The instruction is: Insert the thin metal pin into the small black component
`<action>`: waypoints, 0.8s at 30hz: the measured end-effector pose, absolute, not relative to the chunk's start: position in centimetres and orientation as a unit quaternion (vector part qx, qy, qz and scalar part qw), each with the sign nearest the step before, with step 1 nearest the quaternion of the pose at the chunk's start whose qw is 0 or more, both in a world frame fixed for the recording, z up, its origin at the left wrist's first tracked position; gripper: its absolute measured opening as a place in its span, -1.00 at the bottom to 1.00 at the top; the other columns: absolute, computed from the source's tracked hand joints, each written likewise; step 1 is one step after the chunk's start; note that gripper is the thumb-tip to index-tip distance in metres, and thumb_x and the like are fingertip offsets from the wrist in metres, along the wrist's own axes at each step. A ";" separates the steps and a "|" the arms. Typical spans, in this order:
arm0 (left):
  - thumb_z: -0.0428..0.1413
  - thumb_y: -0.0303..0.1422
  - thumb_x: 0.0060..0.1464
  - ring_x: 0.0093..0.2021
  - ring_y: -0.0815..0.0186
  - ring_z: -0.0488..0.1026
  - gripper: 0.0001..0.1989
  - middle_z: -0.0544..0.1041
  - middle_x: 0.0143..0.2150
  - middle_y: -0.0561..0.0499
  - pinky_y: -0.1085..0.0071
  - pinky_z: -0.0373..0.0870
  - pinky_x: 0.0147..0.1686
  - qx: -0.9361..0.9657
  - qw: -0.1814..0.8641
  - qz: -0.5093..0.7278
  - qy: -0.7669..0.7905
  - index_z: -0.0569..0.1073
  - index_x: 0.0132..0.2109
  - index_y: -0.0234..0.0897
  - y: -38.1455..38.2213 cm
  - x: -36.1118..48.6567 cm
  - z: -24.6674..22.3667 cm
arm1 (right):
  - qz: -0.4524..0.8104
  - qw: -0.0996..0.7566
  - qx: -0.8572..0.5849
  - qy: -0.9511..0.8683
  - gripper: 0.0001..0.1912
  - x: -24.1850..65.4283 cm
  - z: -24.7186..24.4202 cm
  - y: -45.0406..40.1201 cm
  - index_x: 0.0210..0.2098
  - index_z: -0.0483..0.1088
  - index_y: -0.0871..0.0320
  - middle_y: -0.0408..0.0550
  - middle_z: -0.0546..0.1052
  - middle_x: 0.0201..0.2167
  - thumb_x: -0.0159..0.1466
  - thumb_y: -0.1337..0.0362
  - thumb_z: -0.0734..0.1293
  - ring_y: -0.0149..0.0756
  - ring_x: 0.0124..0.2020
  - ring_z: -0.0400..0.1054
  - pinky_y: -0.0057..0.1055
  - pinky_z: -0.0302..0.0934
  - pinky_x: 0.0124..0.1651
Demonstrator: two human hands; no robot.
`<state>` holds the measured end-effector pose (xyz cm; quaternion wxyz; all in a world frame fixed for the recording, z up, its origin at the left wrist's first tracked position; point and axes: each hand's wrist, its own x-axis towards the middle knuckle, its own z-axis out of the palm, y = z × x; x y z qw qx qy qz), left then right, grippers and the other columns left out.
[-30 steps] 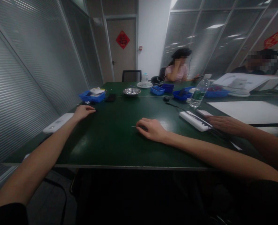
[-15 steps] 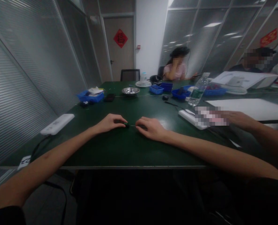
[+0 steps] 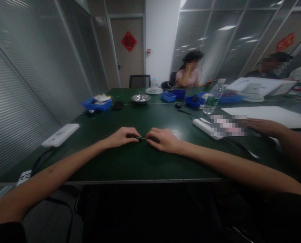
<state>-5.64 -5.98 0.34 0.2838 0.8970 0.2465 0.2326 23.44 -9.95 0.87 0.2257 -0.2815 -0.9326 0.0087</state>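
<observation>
My left hand (image 3: 123,136) rests low over the dark green table (image 3: 140,165), thumb and fingers pinching a small dark and green piece (image 3: 139,138); its exact kind is too small to make out. Facing it, my right hand (image 3: 164,140) is closed around a dark-handled tool with a thin metal shaft (image 3: 144,138). Most of the handle is hidden inside the fingers. The shaft points left and reaches the small piece; whether it touches cannot be seen.
White power strips lie at left (image 3: 60,135) and right (image 3: 207,129). Further back are a blue tray (image 3: 97,105), a black phone (image 3: 117,105), a metal bowl (image 3: 140,98) and a water bottle (image 3: 213,99). A co-worker's hand (image 3: 265,126) lies at right.
My left hand has moved right and slightly nearer with the small piece, so less of the shaft shows between my hands. The right hand stays nearly in place.
</observation>
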 end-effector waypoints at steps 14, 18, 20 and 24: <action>0.19 -0.22 0.34 -0.05 0.23 0.50 -0.71 0.56 -0.03 -0.10 0.36 0.39 -0.05 0.898 0.306 0.208 0.236 0.61 0.10 -0.21 -6.5 -5.1 0.8 | -0.035 0.222 -0.244 -0.943 -0.75 23.4 0.8 -10.1 0.05 0.41 0.14 -0.02 0.50 -0.12 0.51 0.16 0.22 -0.37 -0.34 0.34 -0.42 0.11 -0.34; 0.19 -0.21 0.34 -0.06 0.24 0.50 -0.71 0.56 -0.04 -0.09 0.37 0.38 -0.05 0.895 0.319 0.203 0.235 0.61 0.10 -0.22 -6.6 -5.0 0.7 | -0.047 0.212 -0.227 -0.949 -0.74 23.4 0.9 -10.1 0.05 0.41 0.15 -0.01 0.49 -0.14 0.51 0.17 0.21 -0.36 -0.32 0.35 -0.43 0.09 -0.36; 0.17 -0.20 0.35 -0.06 0.24 0.50 -0.70 0.56 -0.04 -0.08 0.37 0.38 -0.05 0.893 0.331 0.199 0.233 0.60 0.11 -0.22 -6.5 -5.0 0.6 | -0.049 0.207 -0.225 -0.951 -0.73 23.4 1.0 -10.2 0.07 0.40 0.15 0.00 0.49 -0.13 0.52 0.16 0.19 -0.35 -0.31 0.35 -0.42 0.09 -0.36; 0.16 -0.18 0.35 -0.07 0.23 0.49 -0.71 0.55 -0.06 -0.07 0.37 0.37 -0.06 0.893 0.347 0.185 0.219 0.61 0.05 -0.25 -6.7 -4.6 0.6 | -0.045 0.189 -0.224 -0.955 -0.71 23.2 1.3 -10.5 0.10 0.39 0.14 0.02 0.49 -0.10 0.54 0.16 0.15 -0.33 -0.28 0.37 -0.41 0.11 -0.36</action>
